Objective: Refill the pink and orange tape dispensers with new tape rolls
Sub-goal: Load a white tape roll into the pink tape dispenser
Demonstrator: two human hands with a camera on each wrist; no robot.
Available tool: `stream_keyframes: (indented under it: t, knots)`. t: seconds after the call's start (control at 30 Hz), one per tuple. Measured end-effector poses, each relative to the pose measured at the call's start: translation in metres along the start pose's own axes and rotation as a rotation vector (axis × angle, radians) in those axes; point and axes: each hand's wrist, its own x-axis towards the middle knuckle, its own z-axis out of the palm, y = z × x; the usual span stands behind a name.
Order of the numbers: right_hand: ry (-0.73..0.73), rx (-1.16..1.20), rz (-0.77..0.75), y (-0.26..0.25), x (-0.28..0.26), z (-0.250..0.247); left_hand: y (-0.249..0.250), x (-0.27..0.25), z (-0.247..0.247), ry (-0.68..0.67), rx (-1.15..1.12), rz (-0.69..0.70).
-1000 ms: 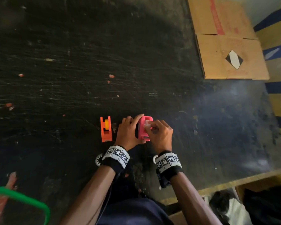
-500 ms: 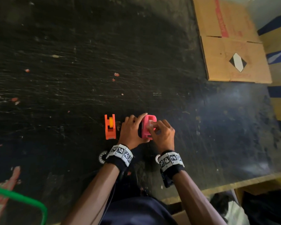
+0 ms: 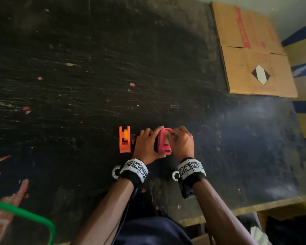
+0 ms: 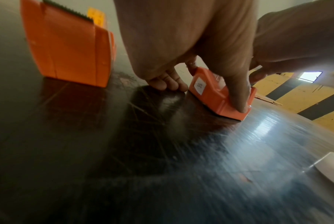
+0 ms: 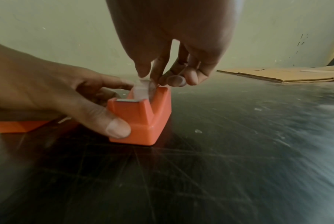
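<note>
2 hands at work on the pink dispenser (image 3: 163,144), low centre of the scratched black table (image 3: 78,68). From the head: left hand (image 3: 145,145) curled round its 9 o'clock flank, right hand (image 3: 182,144) bent over its top from 3 o'clock. Barely shifted from 1 second ago, only hunched closer; roll probably seated, tape end not yet on the cutter. Orange dispenser (image 3: 125,140) standing free at 9 o'clock, a yellow hub in its slot, likely next. Flattened cardboard (image 3: 254,59) far off at 1 o'clock.

From the left wrist: thumb pressed on the smooth moulded plastic shell, other fingers tucked together at its far side.

From the right wrist: thumb and fingertips pinching a cloudy, thin tape strip (image 5: 142,91) rising from the slot, behind a grey metal cutter edge.
</note>
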Motion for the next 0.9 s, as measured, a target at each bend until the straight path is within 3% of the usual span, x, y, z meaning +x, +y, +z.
stream_keyframes:
  t: [0.27,0.67,0.9]
  knots:
    - [-0.052,-0.025,-0.054,0.008,-0.03,-0.009,0.001,-0.003,0.001,0.038,0.006,0.018]
    - [-0.069,-0.084,-0.181,0.002,-0.017,-0.021,0.001,-0.001,0.003,-0.003,0.025,-0.01]
    - [-0.133,-0.107,-0.174,0.0,-0.023,-0.025,0.0,-0.003,0.003,0.01,0.022,0.004]
